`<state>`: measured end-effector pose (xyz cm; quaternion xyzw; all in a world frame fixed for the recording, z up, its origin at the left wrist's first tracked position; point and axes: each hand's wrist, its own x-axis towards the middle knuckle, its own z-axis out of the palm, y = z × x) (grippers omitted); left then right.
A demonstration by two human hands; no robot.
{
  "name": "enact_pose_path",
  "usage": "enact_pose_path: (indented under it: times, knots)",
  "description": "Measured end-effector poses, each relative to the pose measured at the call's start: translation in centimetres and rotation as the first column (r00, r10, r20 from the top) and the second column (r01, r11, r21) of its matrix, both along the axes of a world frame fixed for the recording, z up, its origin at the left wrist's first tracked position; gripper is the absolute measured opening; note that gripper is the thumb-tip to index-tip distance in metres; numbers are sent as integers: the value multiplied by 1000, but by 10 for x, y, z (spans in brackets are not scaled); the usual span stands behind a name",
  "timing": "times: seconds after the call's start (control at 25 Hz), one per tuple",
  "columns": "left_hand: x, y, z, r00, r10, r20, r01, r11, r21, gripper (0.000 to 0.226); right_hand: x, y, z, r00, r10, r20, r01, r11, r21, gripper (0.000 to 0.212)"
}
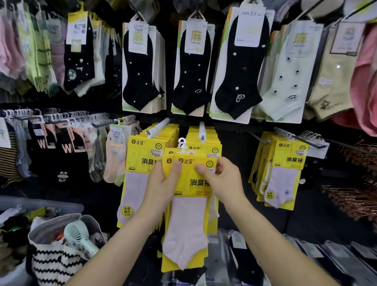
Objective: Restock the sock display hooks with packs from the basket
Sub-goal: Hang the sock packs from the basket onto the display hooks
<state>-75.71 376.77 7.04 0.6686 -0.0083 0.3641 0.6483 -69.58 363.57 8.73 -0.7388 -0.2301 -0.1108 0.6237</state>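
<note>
I hold a small stack of yellow sock packs (187, 212) with pale pink socks in front of the display. My left hand (164, 183) grips the stack's left edge, thumb on the front. At the top right of the front pack, my right hand (220, 179) pinches the card. White plastic hangers (182, 145) stick up from the stack. Just above and behind are two white display hooks (159, 127) (202, 130), each loaded with the same yellow packs. The grey basket (4, 205) with mixed sock packs sits at the lower left.
A striped tote bag (58, 261) holding a handheld fan (78, 235) stands next to the basket. Black and pale socks hang on the upper row. More yellow packs (282, 172) hang at the right, clear flat packs lie on the lower right shelf, and copper hangers are at far right.
</note>
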Motion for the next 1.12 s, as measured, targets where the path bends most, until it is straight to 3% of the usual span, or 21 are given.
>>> enact_pose_path:
  times: [0.08, 0.28, 0.64, 0.8, 0.92, 1.12]
  knots:
    - [1, 3, -4, 1000, 9, -10, -9, 1000, 10, 11, 3, -9, 2, 997, 33, -68, -29, 998, 62, 13]
    - [-3, 20, -9, 991, 135, -12, -135, 989, -61, 14, 18, -9, 19, 993, -81, -84, 90, 989, 114, 7]
    - [-26, 42, -5, 986, 165, 21, -165, 986, 1, 20, 35, 5, 30, 976, -204, -81, 202, 979, -35, 20]
    - [-38, 35, 1, 990, 142, 25, -142, 990, 8, 53, 34, 4, 24, 972, -226, -62, 225, 974, -25, 21]
    - [-44, 34, 5, 991, 131, 29, -131, 991, 9, 63, 31, 4, 21, 984, -175, 16, 176, 982, -69, 21]
    - [-39, 34, 4, 989, 141, 47, -142, 990, 6, 62, 31, 2, 30, 976, -216, -10, 216, 973, 80, 13]
